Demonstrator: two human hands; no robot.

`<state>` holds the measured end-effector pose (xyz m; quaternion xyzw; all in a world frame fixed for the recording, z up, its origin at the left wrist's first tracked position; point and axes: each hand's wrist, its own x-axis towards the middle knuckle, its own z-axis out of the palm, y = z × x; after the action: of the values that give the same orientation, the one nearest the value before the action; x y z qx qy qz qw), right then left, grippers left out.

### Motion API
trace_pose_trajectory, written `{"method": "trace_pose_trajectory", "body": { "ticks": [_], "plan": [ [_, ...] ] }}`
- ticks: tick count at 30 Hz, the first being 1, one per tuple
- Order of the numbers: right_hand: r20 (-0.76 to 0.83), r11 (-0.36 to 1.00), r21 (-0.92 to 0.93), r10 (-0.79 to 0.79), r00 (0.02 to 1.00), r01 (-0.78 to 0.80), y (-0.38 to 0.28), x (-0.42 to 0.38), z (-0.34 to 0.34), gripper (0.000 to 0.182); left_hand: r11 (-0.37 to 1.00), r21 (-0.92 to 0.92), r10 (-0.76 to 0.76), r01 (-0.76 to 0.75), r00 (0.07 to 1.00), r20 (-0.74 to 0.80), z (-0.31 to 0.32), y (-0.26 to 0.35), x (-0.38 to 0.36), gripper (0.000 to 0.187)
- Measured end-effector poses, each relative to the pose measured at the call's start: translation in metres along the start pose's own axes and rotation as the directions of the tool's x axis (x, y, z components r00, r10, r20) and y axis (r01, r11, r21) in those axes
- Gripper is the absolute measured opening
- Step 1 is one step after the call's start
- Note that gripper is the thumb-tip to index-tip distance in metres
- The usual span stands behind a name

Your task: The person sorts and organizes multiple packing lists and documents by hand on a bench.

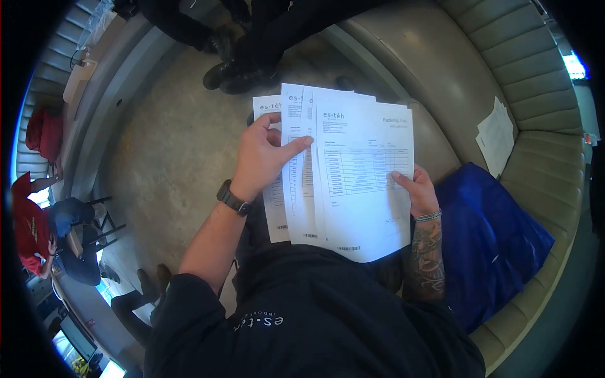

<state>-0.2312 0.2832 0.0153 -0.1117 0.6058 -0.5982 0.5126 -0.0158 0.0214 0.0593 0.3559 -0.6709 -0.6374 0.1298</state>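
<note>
I hold a fanned stack of printed packing-list sheets [359,176] over my lap. My left hand [261,157] pinches the sheets on the left of the fan, thumb on top. The front sheet, with a table printed on it, is gripped at its right edge by my right hand [417,189]. A black watch sits on my left wrist and a bracelet on my right wrist. I am seated, wearing a dark shirt.
A blue garment or bag [498,246] lies on the padded bench [466,82] to my right, with loose white papers [496,135] further along it. Someone's black shoes [242,72] stand ahead on the concrete floor. A person in red [34,233] sits at far left.
</note>
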Motion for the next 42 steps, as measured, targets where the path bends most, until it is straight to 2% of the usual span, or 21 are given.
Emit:
{"method": "trace_pose_trajectory", "body": {
  "ticks": [3, 6, 8, 10, 12, 21, 25, 27, 29, 34, 38, 42],
  "plan": [
    [-0.038, 1.000, 0.021, -0.019, 0.999, 0.020, 0.001, 0.001, -0.001, 0.033, 0.999, -0.032, 0.007, -0.007, 1.000, 0.016, -0.007, -0.005, 0.003, 0.029],
    [-0.133, 0.991, 0.099, -0.074, 0.988, 0.087, 0.004, -0.005, -0.013, 0.032, 0.995, -0.096, 0.024, -0.027, 0.999, -0.031, -0.018, -0.021, 0.007, 0.029],
    [-0.222, 0.955, 0.236, -0.129, 0.967, 0.181, 0.003, -0.009, -0.025, 0.033, 0.993, -0.114, 0.021, -0.026, 0.999, -0.041, -0.024, -0.023, 0.008, 0.027],
    [-0.214, 0.943, 0.264, -0.147, 0.966, 0.202, 0.004, -0.015, -0.036, 0.035, 0.994, -0.106, 0.024, -0.027, 0.999, -0.032, -0.028, -0.021, 0.007, 0.026],
    [-0.270, 0.912, 0.301, -0.199, 0.942, 0.278, 0.004, -0.019, -0.043, 0.035, 0.995, -0.096, 0.028, -0.030, 0.999, -0.026, -0.028, -0.021, 0.008, 0.025],
    [-0.220, 0.811, 0.436, -0.324, 0.920, 0.389, 0.007, -0.023, -0.050, 0.043, 0.996, -0.051, 0.068, -0.069, 0.997, -0.018, -0.027, -0.021, 0.011, 0.024],
    [-0.242, 0.822, 0.411, -0.319, 0.916, 0.394, 0.008, -0.023, -0.053, 0.043, 0.995, -0.075, 0.069, -0.070, 0.998, -0.013, -0.025, -0.026, 0.011, 0.024],
    [-0.177, 0.837, 0.411, -0.315, 0.933, 0.360, 0.009, -0.020, -0.052, 0.045, 0.995, -0.070, 0.066, -0.067, 0.998, -0.016, -0.028, -0.027, 0.011, 0.024],
    [-0.169, 0.850, 0.404, -0.293, 0.941, 0.337, 0.008, -0.018, -0.048, 0.044, 0.999, -0.013, 0.047, -0.046, 0.998, 0.035, -0.029, -0.022, 0.009, 0.027],
    [-0.159, 0.873, 0.392, -0.248, 0.956, 0.291, 0.011, -0.013, -0.042, 0.040, 0.999, 0.030, 0.029, -0.030, 0.999, 0.045, -0.029, -0.015, 0.007, 0.026],
    [-0.175, 0.879, 0.386, -0.229, 0.958, 0.280, 0.012, -0.013, -0.041, 0.038, 0.997, 0.033, 0.068, -0.070, 0.997, 0.037, -0.027, -0.019, 0.009, 0.027],
    [-0.204, 0.889, 0.362, -0.219, 0.954, 0.282, 0.010, -0.016, -0.040, 0.038, 0.998, 0.055, 0.036, -0.039, 0.998, 0.054, -0.028, -0.024, 0.011, 0.028]
  ]
}}
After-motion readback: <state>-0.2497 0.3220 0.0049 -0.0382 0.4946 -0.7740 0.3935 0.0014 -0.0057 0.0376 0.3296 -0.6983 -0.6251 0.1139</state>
